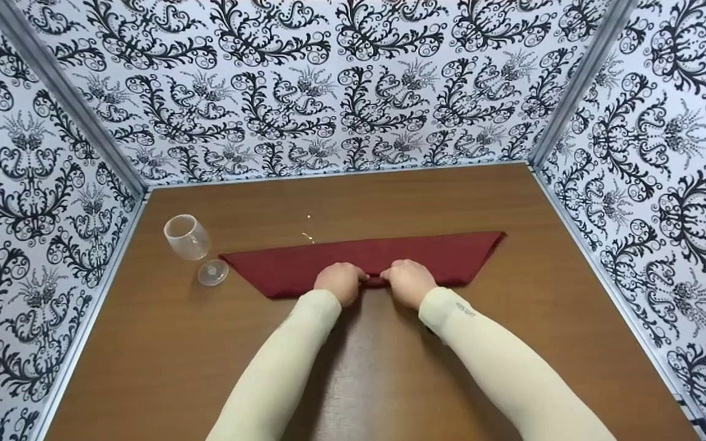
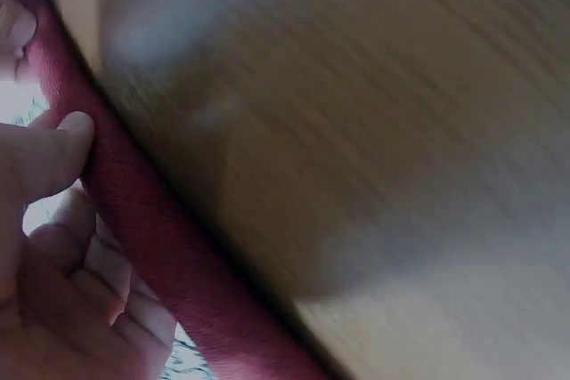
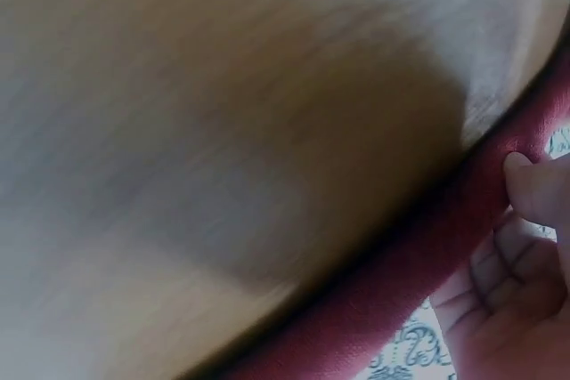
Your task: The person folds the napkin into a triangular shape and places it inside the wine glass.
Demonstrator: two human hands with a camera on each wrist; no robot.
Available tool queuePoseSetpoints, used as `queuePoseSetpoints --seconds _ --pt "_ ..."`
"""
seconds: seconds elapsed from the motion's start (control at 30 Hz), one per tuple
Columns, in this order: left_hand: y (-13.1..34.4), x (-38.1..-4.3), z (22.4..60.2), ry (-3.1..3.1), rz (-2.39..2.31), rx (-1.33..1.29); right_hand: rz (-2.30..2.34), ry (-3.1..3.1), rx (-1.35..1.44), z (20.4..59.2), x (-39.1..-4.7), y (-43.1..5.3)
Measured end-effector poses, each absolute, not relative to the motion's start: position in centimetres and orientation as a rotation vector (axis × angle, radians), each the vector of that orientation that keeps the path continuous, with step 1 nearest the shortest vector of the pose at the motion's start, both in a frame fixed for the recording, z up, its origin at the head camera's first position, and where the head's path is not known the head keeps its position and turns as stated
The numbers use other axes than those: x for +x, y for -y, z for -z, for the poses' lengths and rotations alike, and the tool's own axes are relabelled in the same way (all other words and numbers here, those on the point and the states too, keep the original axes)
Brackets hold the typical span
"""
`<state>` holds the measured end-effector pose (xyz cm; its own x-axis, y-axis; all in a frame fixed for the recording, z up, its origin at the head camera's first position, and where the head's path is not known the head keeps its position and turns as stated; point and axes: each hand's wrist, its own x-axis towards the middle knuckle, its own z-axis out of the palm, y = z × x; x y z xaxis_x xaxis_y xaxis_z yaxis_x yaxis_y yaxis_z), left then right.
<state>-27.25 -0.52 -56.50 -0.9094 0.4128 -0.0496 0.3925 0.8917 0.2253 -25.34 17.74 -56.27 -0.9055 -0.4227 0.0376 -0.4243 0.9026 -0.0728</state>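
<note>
A dark red cloth napkin (image 1: 279, 266) lies across the table, folded into a wide band with slanted ends, its long side away from me. At the middle of its near edge my left hand (image 1: 338, 283) and right hand (image 1: 410, 283) hold the cloth, a short gap between them. In the left wrist view the thumb presses on the rolled edge of the napkin (image 2: 151, 229), with curled fingers behind it. The right wrist view has the same grip, thumb on the thick rolled edge (image 3: 427, 246) and fingers bent on the far side.
A clear stemmed wine glass (image 1: 189, 239) stands left of the napkin, its round foot close to the cloth's left corner. The brown wooden table (image 1: 144, 367) is bounded by patterned black-and-white walls (image 1: 353, 92) at the back and both sides.
</note>
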Motion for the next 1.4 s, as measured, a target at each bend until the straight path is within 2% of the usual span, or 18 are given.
queuePoseSetpoints --seconds 0.27,0.47,0.73,0.9,1.07,1.4 --pt "1.1 -28.6 57.7 -2.764 -0.768 0.489 -0.499 3.252 0.433 56.1 -26.9 -17.6" --pt "0.8 -28.5 57.3 -2.825 -0.729 0.489 -0.574 3.183 0.242 56.2 -27.1 -17.4" --pt "-0.3 -26.9 56.6 -3.147 -0.092 0.708 -0.081 2.975 0.525 56.9 -25.7 -16.8" --pt "-0.1 -25.6 56.1 -3.116 0.066 0.843 0.062 2.997 0.596 56.8 -24.6 -16.6" --pt "0.4 -25.3 55.6 -3.036 0.170 0.934 0.082 2.990 0.674 56.6 -24.1 -16.5" --pt "0.0 -26.4 56.7 -3.131 0.062 0.863 -0.002 2.922 0.651 57.2 -24.8 -16.8"
